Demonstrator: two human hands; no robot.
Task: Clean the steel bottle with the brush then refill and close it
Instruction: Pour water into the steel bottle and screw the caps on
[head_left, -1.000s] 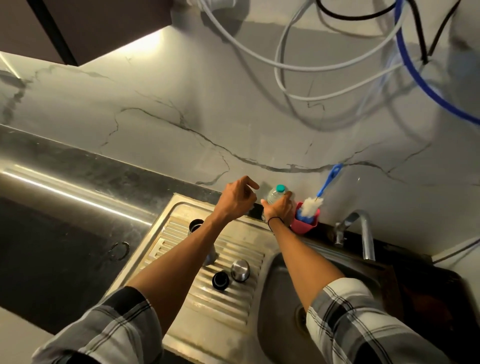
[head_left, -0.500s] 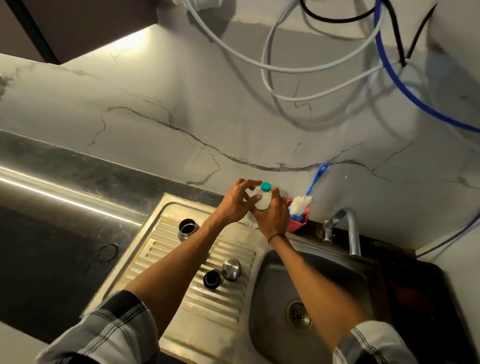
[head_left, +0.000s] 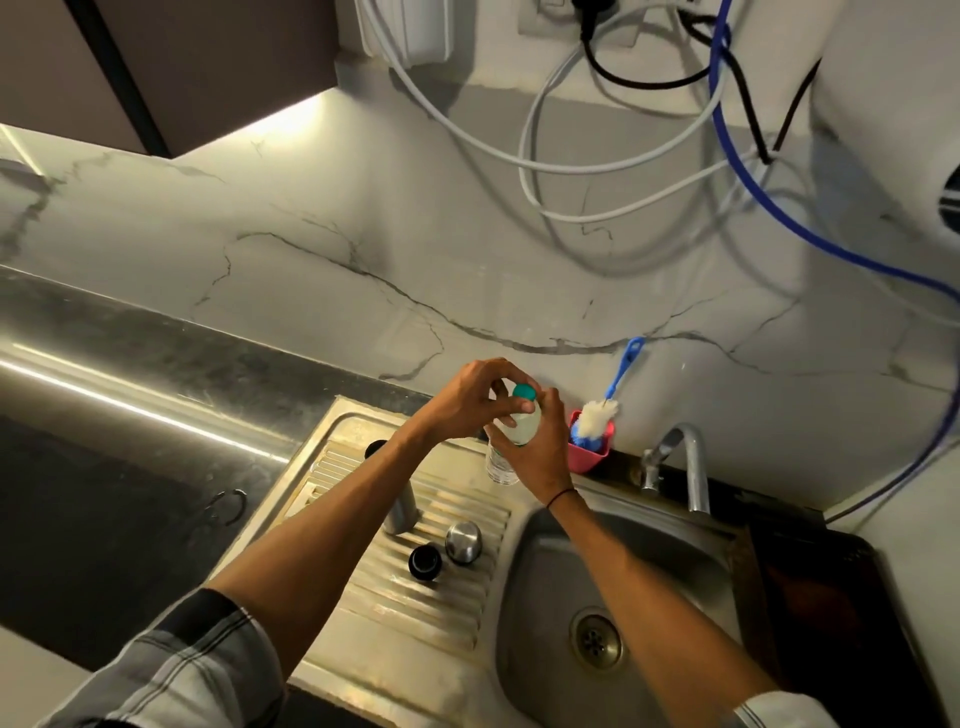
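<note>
Right hand (head_left: 540, 457) wraps the body of a small clear plastic bottle (head_left: 511, 441), held tilted above the far edge of the drainboard (head_left: 415, 613); this grip is closed round the bottle, thumb toward the neck. Left hand (head_left: 467, 402) sits at the bottle's top, fingertips curled in a pinching grip at the teal cap (head_left: 523, 391); whether the cap is seated or loose cannot be told. Bottle contents look pale and cloudy in the upper part, clear near the base. Both forearms reach in from the near edge, with plaid sleeves at the bottom of the view and a thin dark band on the right wrist. The steel bottle (head_left: 400, 499) stands upright on the ribbed drainboard, mostly hidden behind the left forearm; its dark open mouth shows just left of that arm. Nearer the camera on the drainboard lie 2 loose pieces just beside each other: a black cap (head_left: 425, 561) and a domed steel cap (head_left: 464, 542). The brush (head_left: 602, 415), white bristles and blue handle, stands head-up in a pink holder (head_left: 589, 452) against the marble wall, just right of the hands. Right of the holder, the tap (head_left: 685, 462) arches over the sink basin (head_left: 649, 571); the drain (head_left: 596, 640) is visible. A dark tabletop (head_left: 130, 467) lies left of the drainboard. White, black and blue tubes (head_left: 571, 166) loop on the wall above.
</note>
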